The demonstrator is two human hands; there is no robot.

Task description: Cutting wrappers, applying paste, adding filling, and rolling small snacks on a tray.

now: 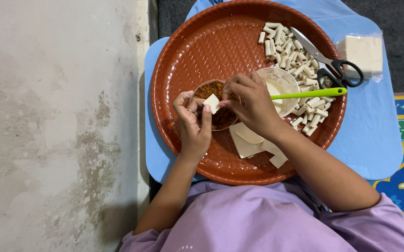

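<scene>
So the left hand (193,122) pinches a small pastry square (212,103) over the filling bowl (217,112) on the tray (188,56); right hand (253,100) fingers close on it too. Probably best kept flat, filling centered.

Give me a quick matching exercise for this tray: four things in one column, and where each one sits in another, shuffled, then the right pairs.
Things:
1. scissors
2. green-handled utensil
3. small pale square
4. flat cut sheets

Places:
A. lying flat on the tray, just below the right hand
B. pinched in the left hand over the bowl of brown filling
C. on the tray's right rim, beside the heap of rolled pieces
D. resting in the clear bowl of pale paste, handle pointing right

Pairs: 1-C, 2-D, 3-B, 4-A
</scene>
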